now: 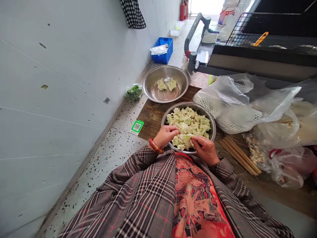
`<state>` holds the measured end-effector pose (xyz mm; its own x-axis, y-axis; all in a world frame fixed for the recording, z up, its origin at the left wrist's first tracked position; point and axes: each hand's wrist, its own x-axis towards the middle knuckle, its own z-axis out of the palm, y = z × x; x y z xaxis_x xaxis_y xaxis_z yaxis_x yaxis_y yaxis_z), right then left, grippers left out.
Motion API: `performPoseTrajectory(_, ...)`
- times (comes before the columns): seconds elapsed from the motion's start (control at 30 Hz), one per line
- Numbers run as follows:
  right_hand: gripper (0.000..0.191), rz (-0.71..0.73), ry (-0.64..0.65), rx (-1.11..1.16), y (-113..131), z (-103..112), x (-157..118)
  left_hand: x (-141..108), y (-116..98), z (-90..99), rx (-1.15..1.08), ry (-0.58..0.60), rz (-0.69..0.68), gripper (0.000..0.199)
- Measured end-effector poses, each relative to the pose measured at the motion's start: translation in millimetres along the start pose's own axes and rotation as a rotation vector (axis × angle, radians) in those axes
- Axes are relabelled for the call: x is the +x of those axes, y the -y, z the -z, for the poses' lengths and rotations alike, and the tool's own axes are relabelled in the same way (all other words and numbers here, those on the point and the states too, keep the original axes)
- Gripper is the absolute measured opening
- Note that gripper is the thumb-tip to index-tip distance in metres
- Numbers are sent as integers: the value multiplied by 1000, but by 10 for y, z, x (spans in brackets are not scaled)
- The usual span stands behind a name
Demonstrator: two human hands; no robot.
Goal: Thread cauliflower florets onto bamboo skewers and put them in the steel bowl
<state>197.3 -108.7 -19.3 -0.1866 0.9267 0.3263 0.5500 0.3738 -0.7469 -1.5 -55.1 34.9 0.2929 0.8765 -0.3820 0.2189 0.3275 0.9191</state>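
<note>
Many pale cauliflower florets [195,120] fill a steel bowl [213,127] close to my body. Over its left side is my left hand [166,135], a red bangle on its wrist. Its fingers are pinched together; whatever they hold is too small to make out. My right hand [205,148], at the bowl's right front, pinches a cauliflower piece [185,138] between thumb and fingers. Farther back, a wide steel basin [151,93] contains two skewered cauliflower pieces [161,85], their sticks pointing toward me.
Bamboo skewers [239,154] lie on the wooden table [153,114] to the right, beside plastic bags [237,102]. A QR card [137,127] and bagged greens [134,92] are at the left. A blue crate [163,54] and a dark-framed cart [198,61] stand behind.
</note>
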Motion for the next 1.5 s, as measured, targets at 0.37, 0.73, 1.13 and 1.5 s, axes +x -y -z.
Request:
performPoseTrajectory(0.37,21,46,105,-15,-13,-19,111,-58,47,144,23,87,34,22)
performPoseTrajectory(0.73,20,-102,8,96,45,-113,53,-38,125,-9,65,-200,-155,16)
performPoseTrajectory(1.13,18,-36,-24,32,-73,41,37,63,76,-165,-91,-188,-81,25)
performPoseTrajectory(1.5,20,-17,-17,-45,-173,234,-3,195,-49,-262,26,-105,-64,20)
